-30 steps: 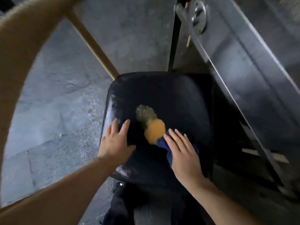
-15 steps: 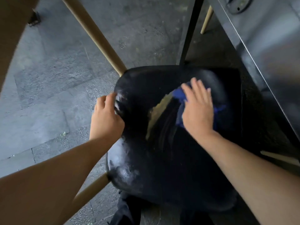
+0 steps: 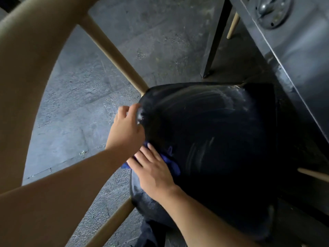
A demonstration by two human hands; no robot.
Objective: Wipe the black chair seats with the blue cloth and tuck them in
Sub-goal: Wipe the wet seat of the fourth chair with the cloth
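Note:
A black padded chair seat point(image 3: 213, 139) fills the middle of the head view, streaked with pale wipe marks. My right hand point(image 3: 153, 172) presses flat on the blue cloth point(image 3: 170, 163) at the seat's near-left edge; only the cloth's rim shows around my fingers. My left hand point(image 3: 126, 131) grips the seat's left edge just above the cloth, fingers curled round the rim. The chair's tan wooden backrest point(image 3: 32, 68) curves across the left side, and its tan legs point(image 3: 117, 56) run down to the seat.
A dark table point(image 3: 293, 59) overhangs the seat's right side, with a round metal fitting point(image 3: 272, 9) on it. A black table leg point(image 3: 213, 41) stands beyond the seat. Grey stone floor point(image 3: 80, 104) lies to the left. Another tan leg point(image 3: 233, 25) shows far back.
My right hand has swept the cloth from the seat's far middle to its near-left edge. The yellow smear seen earlier no longer shows. My left hand stays on the left rim.

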